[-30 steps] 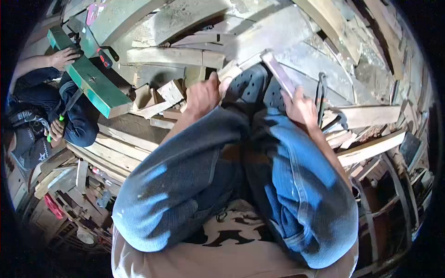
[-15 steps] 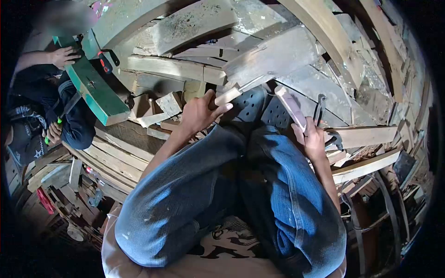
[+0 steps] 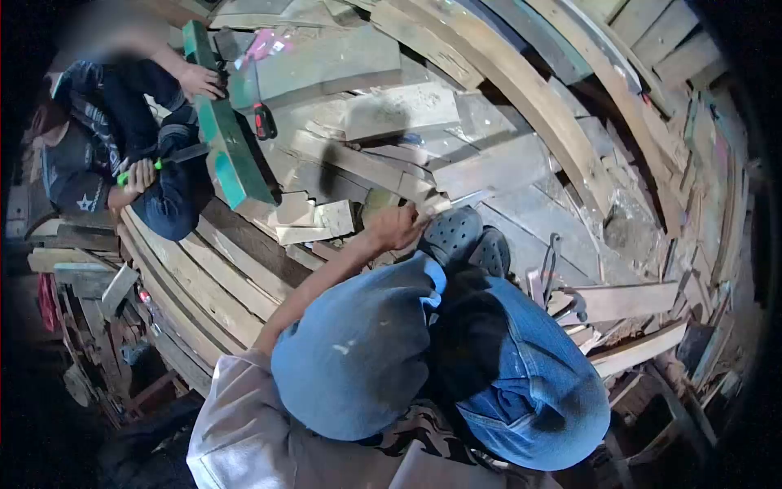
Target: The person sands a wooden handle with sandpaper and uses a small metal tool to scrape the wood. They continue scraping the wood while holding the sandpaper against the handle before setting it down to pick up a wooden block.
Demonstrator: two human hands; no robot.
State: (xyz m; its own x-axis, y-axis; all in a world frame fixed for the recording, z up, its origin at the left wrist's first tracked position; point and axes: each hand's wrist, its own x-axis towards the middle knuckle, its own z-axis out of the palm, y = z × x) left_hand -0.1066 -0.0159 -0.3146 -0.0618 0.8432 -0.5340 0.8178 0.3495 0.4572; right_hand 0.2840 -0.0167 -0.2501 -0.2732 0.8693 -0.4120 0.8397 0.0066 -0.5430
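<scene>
My left hand (image 3: 397,226) is closed around the pale wooden handle (image 3: 434,205) of a chisel, just above and left of my dark perforated clogs (image 3: 453,235). The chisel's blade points up and right over a grey board (image 3: 493,166). My right hand is hidden behind my right knee. A pale wooden piece (image 3: 535,287) shows its upper end beside that knee. Close to it lies a hammer (image 3: 577,305), and a dark metal tool (image 3: 551,259) stands near the piece.
At the left a co-worker holds a green beam (image 3: 232,167) with one hand and a green-handled tool (image 3: 151,165) in the other. A red-and-black handled saw (image 3: 263,121) lies beside the beam. Long curved planks (image 3: 521,81) and wood offcuts (image 3: 330,222) surround my feet.
My view has shifted. My left hand still holds the chisel. My right hand, which held the pale wooden piece, has dropped out of sight behind my knee. The co-worker's tool now touches the green beam.
</scene>
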